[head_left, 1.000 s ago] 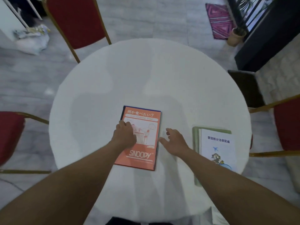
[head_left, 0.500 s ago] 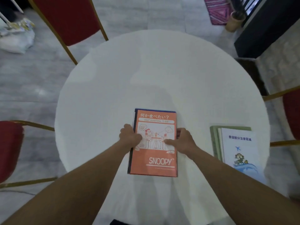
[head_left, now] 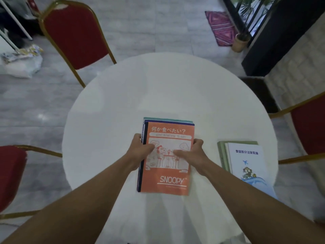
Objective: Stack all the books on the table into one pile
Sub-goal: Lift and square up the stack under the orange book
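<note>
Two piles left, basically. The orange Snoopy book (head_left: 168, 159) tops the one I'm holding, long axis running straight away from me, thinner books peeking out under its far edge. My left hand (head_left: 140, 152) and right hand (head_left: 191, 154) clamp its long sides, thumbs on the cover. The white book pile (head_left: 246, 162) lies flat to the Snoopy book's right, so my right hand's nearer.
</note>
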